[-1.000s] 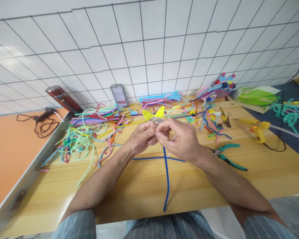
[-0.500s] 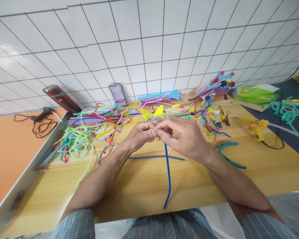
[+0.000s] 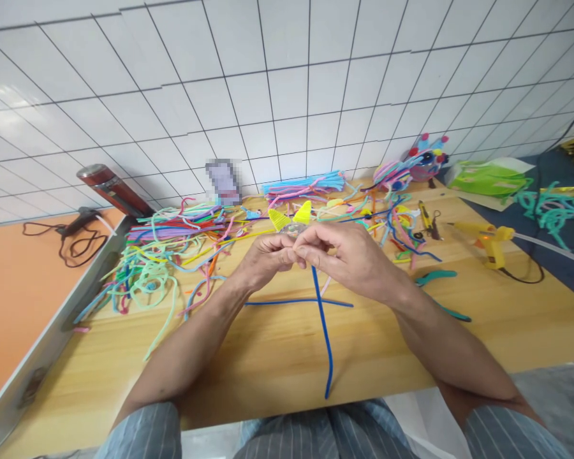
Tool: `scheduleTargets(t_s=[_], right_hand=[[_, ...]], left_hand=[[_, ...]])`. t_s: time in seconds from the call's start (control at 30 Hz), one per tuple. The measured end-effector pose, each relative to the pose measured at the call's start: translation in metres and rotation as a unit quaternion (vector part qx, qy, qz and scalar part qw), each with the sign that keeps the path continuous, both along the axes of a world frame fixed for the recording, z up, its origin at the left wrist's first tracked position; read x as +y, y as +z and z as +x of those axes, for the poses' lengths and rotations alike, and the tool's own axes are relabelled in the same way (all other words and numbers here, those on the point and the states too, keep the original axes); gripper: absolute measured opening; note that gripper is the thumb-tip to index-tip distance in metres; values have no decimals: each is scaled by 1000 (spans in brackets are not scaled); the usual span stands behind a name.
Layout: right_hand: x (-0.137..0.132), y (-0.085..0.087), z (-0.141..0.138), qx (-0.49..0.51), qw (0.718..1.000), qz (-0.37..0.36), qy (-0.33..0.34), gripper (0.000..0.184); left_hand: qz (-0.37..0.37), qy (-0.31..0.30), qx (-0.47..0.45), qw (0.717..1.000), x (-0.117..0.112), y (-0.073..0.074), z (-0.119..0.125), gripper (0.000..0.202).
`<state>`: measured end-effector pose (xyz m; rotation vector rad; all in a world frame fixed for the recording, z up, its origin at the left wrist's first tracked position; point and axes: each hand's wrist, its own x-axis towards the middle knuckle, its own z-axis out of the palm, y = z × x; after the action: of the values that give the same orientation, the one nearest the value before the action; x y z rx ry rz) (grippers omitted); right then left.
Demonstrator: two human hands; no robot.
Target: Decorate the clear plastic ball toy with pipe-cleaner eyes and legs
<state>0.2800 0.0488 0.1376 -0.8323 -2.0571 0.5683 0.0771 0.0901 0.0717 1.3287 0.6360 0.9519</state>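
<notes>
My left hand [image 3: 268,256] and my right hand [image 3: 347,260] meet at the fingertips above the middle of the table, both pinched closed. A blue pipe cleaner [image 3: 323,331] runs out from under the fingers towards me; its pinched end is hidden. Just beyond the fingertips is a clear, rounded piece [image 3: 291,227] with two yellow ribbed triangles [image 3: 302,213] standing up like ears. Its lower part is covered by my hands. A second blue pipe cleaner [image 3: 277,302] lies crosswise on the wood, passing beneath the first.
Loose pipe cleaners [image 3: 153,280] are heaped at the left. A pink and blue bundle [image 3: 306,185] lies by the wall. Teal-handled pliers [image 3: 437,276], a yellow glue gun [image 3: 495,245] and a colourful figure [image 3: 425,162] are at the right. A red flask [image 3: 117,191] stands back left.
The free near end of the blue pipe cleaner has swung slightly to the right. My hands stay together at the same spot, with small finger shifts.
</notes>
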Motion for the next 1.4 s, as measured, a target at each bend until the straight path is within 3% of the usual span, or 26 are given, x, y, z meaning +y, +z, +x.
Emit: scheduleTargets(t_s=[0.3, 0.53, 0.7, 0.9, 1.1, 1.27, 1.4], right_hand=[[4, -8, 2, -24, 996, 87, -3, 17], [5, -12, 1, -40, 994, 103, -4, 18], [8, -9, 1, -16, 998, 60, 13, 16], [12, -6, 5, 9, 1000, -4, -14, 15], [12, -6, 5, 22, 999, -30, -27, 13], [10, -6, 3, 42, 998, -53, 9, 14], [11, -5, 4, 32, 999, -37, -8, 11]], left_hand=[[5, -5, 9, 1000, 0, 3, 1, 60], [28, -19, 4, 999, 0, -2, 0, 57], [28, -24, -8, 999, -1, 0, 0, 53], [21, -47, 3, 999, -4, 10, -3, 41], [5, -46, -15, 999, -6, 21, -3, 65], [80, -9, 11, 997, -6, 15, -4, 57], [140, 40, 53, 988, -12, 18, -4, 44]])
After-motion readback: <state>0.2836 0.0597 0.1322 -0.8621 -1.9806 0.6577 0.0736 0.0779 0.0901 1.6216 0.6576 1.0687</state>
